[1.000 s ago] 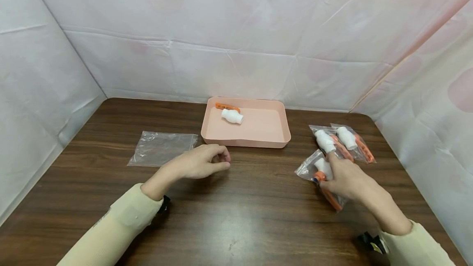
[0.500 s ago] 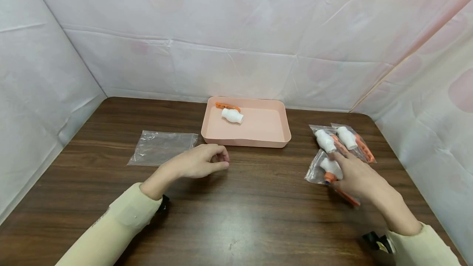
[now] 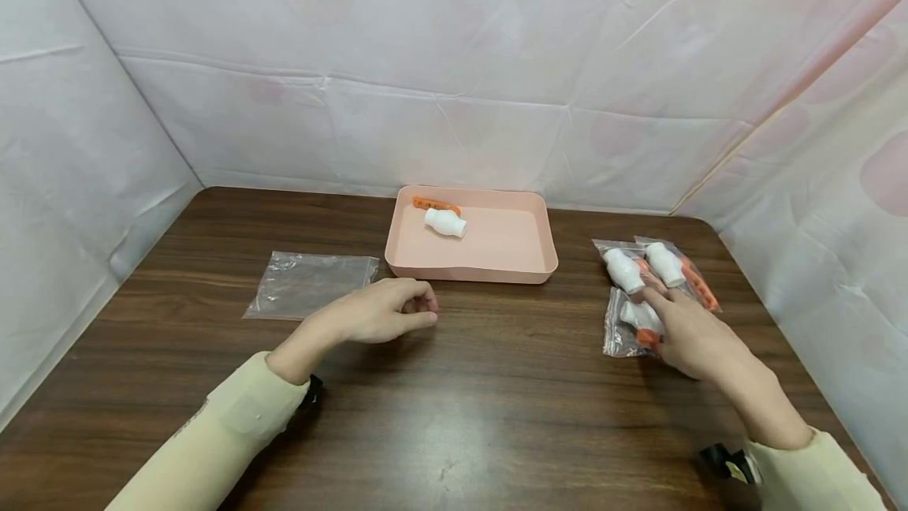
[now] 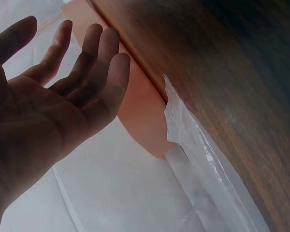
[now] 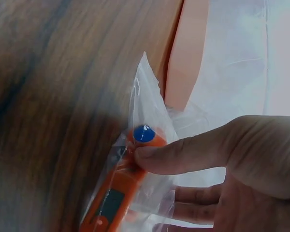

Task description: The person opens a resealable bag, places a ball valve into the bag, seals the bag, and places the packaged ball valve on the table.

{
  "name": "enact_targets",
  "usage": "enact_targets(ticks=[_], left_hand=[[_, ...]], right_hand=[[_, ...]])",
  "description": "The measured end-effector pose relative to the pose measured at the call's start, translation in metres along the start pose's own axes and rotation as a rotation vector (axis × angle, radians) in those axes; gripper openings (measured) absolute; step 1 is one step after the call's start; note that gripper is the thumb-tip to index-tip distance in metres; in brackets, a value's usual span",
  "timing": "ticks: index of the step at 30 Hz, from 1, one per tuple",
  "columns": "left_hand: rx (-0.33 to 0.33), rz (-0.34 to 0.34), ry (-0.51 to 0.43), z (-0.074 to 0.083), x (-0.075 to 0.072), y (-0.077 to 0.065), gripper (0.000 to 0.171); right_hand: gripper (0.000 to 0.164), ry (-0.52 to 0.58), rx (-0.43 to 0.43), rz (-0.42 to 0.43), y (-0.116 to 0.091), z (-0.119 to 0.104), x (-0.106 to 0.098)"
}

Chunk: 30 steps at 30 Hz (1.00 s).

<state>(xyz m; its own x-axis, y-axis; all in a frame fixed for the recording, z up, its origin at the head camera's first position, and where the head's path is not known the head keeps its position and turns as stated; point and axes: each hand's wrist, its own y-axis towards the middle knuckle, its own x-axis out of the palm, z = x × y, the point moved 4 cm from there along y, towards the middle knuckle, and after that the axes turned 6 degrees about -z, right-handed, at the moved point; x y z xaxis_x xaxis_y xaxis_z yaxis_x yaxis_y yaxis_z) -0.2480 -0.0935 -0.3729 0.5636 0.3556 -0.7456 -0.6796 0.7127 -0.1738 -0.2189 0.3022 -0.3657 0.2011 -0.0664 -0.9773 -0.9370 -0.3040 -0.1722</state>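
My right hand (image 3: 698,337) holds a clear zip bag (image 3: 615,326) at the table's right. Inside the bag are a white bulging tube (image 3: 638,315) and an orange stick-like device (image 5: 118,188) with a small dark display and a blue end. In the right wrist view, the thumb presses on the device through the plastic, with the other fingers behind the bag. My left hand (image 3: 386,310) hovers or rests near the tray's front left corner, fingers loosely bent and holding nothing. In the left wrist view, its palm (image 4: 48,111) shows bare.
A pink tray (image 3: 507,239) stands at the back, bearing a white bulging tube (image 3: 445,223) and an orange stick (image 3: 436,205). A flat clear bag (image 3: 305,286) lies left. Two filled bags, with white tubes (image 3: 624,270) (image 3: 665,264), lie beyond my right hand. Fabric walls (image 3: 447,101) enclose the table.
My right hand has drawn the held bag rightward, close to the two filled bags, and turned it so the orange device is mostly hidden from the head view. The left hand has hardly moved.
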Motion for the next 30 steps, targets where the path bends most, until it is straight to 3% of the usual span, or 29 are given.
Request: enact_targets(ticks=[6,15,18,23,30], left_hand=[[-0.002,-0.009,-0.005,-0.001,0.000,0.000,0.007],[-0.007,-0.018,-0.005,-0.003,0.002,-0.001,0.007],[-0.004,-0.015,-0.003,-0.003,0.002,-0.001,0.007],[-0.008,0.000,0.024,-0.002,0.001,-0.001,0.006],[-0.003,0.022,0.066,-0.002,0.000,-0.002,0.008]], right_hand=[[0.052,-0.072,0.001,0.067,0.000,0.001,0.002],[0.068,-0.133,0.058,-0.014,-0.005,-0.011,-0.001],[0.062,-0.133,0.008,0.070,-0.005,-0.021,-0.007],[0.049,-0.096,-0.163,0.258,-0.001,-0.038,-0.014],[0.037,-0.055,-0.284,0.298,0.010,-0.058,-0.012]])
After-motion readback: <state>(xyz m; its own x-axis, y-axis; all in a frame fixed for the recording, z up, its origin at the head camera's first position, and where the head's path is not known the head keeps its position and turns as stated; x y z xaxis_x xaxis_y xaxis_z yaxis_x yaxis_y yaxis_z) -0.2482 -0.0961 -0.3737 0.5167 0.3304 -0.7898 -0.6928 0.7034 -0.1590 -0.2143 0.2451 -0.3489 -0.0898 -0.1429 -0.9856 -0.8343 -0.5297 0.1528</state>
